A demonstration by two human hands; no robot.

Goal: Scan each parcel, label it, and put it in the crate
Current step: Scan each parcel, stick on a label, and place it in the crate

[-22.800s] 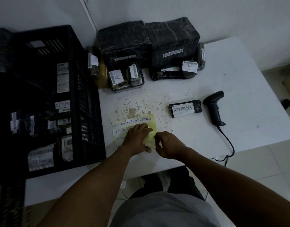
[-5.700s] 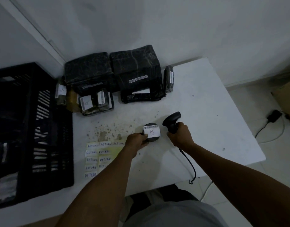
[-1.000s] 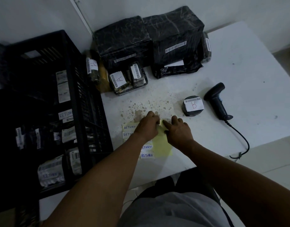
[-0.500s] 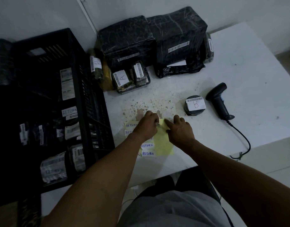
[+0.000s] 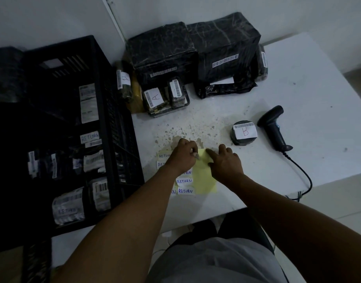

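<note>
A yellow sheet [image 5: 204,178] with white RETURN labels [image 5: 184,190] lies on the white table [image 5: 308,99]. My left hand [image 5: 182,157] pinches a small white label at the sheet's top edge. My right hand [image 5: 225,162] presses the sheet with straight fingers. A round black parcel [image 5: 244,132] marked B sits right of my hands. Beside it lies the black barcode scanner [image 5: 274,127]. The black crate [image 5: 59,127] at the left holds several labelled parcels.
Two big black-wrapped boxes [image 5: 224,50] stand at the table's back, with small parcels [image 5: 155,98] marked A in front and a flat black bag [image 5: 224,89]. The scanner cable [image 5: 302,174] runs off the front right edge. Brown stains spot the table middle.
My left hand's fingers have closed on a label at the sheet's top edge. My right hand has stayed pressed on the sheet. The parcel and scanner have not moved.
</note>
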